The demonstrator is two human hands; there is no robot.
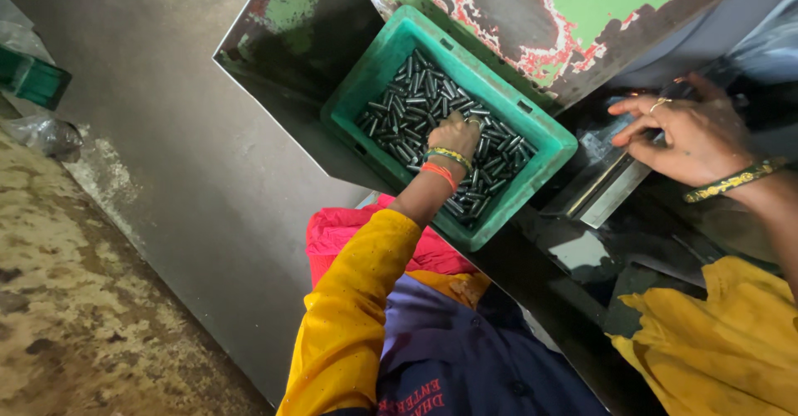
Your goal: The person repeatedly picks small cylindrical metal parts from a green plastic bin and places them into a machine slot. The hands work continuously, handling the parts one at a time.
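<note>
Spillage risk: left hand [454, 136], clenched among loose steel pins [416, 100], could tip the green crate [549, 143]; right hand [690, 137] rests released on a metal block [603, 185].

At ten o'clock from me a green box [33, 77] sat beside a crumpled plastic bag [46, 133]. The stained floor [75, 300] spread at eight o'clock. A peeling green panel [573, 9] stood at twelve.

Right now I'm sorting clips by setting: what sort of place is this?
Probably a small metalworking shop. A green plastic crate holds many small dark metal cylinders, the left hand reaches into them, and the right hand rests at a worn machine with chipped green paint.
</note>
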